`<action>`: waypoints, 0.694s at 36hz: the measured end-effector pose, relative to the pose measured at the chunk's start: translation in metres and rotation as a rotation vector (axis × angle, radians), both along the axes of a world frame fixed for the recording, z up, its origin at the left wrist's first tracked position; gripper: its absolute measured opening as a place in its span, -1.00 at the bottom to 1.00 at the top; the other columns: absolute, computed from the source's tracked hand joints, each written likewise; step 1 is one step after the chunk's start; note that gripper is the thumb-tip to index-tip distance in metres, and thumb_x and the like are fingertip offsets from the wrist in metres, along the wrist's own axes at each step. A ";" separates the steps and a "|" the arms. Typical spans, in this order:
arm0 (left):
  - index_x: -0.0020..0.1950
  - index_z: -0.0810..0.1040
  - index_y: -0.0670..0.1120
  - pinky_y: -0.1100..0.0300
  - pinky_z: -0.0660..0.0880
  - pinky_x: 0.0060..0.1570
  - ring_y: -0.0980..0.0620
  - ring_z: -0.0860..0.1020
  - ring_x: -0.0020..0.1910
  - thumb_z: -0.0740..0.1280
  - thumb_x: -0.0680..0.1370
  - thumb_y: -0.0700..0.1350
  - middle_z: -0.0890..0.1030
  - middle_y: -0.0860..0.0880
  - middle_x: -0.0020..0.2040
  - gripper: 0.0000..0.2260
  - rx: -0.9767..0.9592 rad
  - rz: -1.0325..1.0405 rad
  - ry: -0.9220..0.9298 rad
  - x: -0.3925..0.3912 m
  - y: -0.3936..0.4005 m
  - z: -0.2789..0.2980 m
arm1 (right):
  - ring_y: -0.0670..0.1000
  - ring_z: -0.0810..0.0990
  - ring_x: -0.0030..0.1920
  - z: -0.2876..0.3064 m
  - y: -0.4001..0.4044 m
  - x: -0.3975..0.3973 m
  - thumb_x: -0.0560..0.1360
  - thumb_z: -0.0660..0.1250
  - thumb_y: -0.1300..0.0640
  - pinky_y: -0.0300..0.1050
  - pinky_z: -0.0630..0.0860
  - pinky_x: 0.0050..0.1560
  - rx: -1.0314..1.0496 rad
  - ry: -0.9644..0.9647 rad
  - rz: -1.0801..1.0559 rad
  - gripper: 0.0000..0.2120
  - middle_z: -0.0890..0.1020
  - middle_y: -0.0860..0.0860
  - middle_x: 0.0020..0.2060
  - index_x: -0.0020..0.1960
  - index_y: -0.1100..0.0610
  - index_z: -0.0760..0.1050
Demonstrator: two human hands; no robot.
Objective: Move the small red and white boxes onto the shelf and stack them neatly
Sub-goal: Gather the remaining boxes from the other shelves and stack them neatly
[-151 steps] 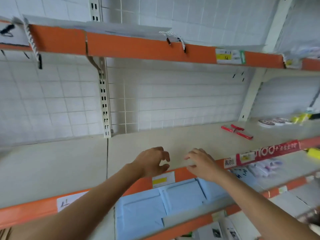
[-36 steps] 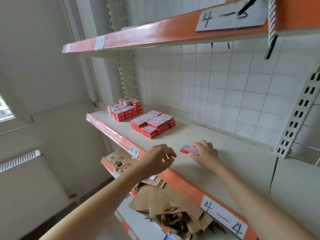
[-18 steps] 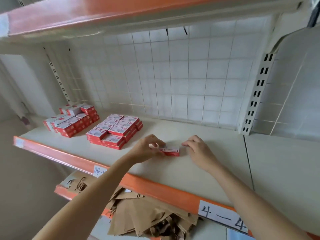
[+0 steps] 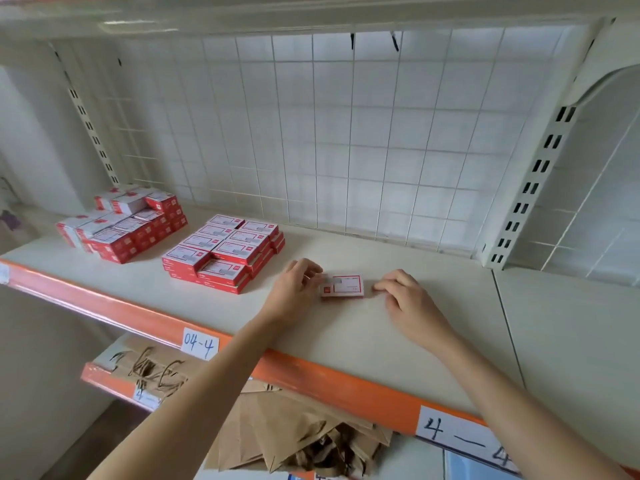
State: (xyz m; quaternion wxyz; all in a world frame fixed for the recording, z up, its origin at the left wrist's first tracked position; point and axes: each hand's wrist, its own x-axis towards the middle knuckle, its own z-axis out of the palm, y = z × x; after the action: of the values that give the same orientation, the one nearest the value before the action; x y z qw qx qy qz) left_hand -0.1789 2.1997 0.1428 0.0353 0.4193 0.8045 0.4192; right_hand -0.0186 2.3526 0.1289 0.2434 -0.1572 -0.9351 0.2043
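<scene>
- A single box is lying flat on the shelf, red-framed label up, roughly midway between the wire grid at the back and the orange lip at the front.
- The box's left end is being pinched by the curled fingertips of the left hand.
- The right hand is being held just beside the box's right end, fingers loosely curled and gripping nothing; the fingertips are nearly at the box edge (actual contact cannot be told).
- A near stack of boxes is sitting to the left of the left hand, two columns wide and layered, with a narrow strip of bare shelf between its front corner and the hand.
- A far stack is sitting further left, towards the shelf's left end, apart from the near stack.
- Bare shelf is lying open behind the box up to the grid, in front of it down to the lip, and rightward as far as the slotted upright.
- Brown paper bags are lying heaped on the lower shelf, under the forearms.
</scene>
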 end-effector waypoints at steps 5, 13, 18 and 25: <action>0.18 0.57 -0.13 0.47 0.30 -0.12 0.12 0.48 -0.13 0.34 0.53 -0.14 0.50 -0.04 0.03 -0.77 -0.063 -0.028 0.054 0.001 -0.002 -0.001 | 0.15 0.54 0.01 -0.001 0.000 0.001 0.46 0.20 0.45 -0.40 0.25 0.08 -0.002 -0.006 0.004 -0.76 0.54 0.16 -0.03 0.04 0.32 0.58; 0.08 0.54 -0.12 0.37 0.30 -0.10 0.08 0.46 -0.06 0.48 0.40 0.02 0.46 0.00 -0.02 -0.65 -0.106 -0.016 0.089 0.004 0.000 -0.003 | 0.00 0.49 -0.01 0.003 -0.003 0.002 0.48 0.18 0.27 -0.39 0.28 0.04 0.017 0.021 0.049 -0.76 0.55 0.09 -0.06 0.03 0.27 0.59; -0.07 0.53 -0.12 0.32 0.29 -0.13 0.07 0.38 -0.11 0.54 0.29 0.12 0.44 0.00 -0.09 -0.59 -0.109 -0.067 0.167 0.011 -0.001 -0.001 | 0.00 0.44 0.05 0.011 -0.007 -0.006 0.53 0.19 -0.07 -0.19 0.35 0.15 0.011 -0.080 0.033 -0.63 0.51 -0.01 -0.05 0.12 0.17 0.57; 0.05 0.65 -0.10 0.16 0.42 0.04 -0.03 0.51 -0.02 0.39 0.49 -0.06 0.52 -0.11 -0.03 -0.81 -0.209 -0.257 0.286 0.011 -0.019 0.016 | 0.02 0.34 0.24 0.036 -0.021 -0.042 0.39 0.25 -0.32 -0.05 0.37 0.16 -0.038 -0.392 -0.128 -0.41 0.43 0.01 0.12 0.19 0.11 0.39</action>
State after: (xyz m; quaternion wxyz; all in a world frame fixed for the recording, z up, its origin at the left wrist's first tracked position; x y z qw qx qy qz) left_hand -0.1680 2.1803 0.1593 0.0172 0.5678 0.7803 0.2616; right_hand -0.0606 2.3320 0.1649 0.0662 -0.2578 -0.9486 0.1714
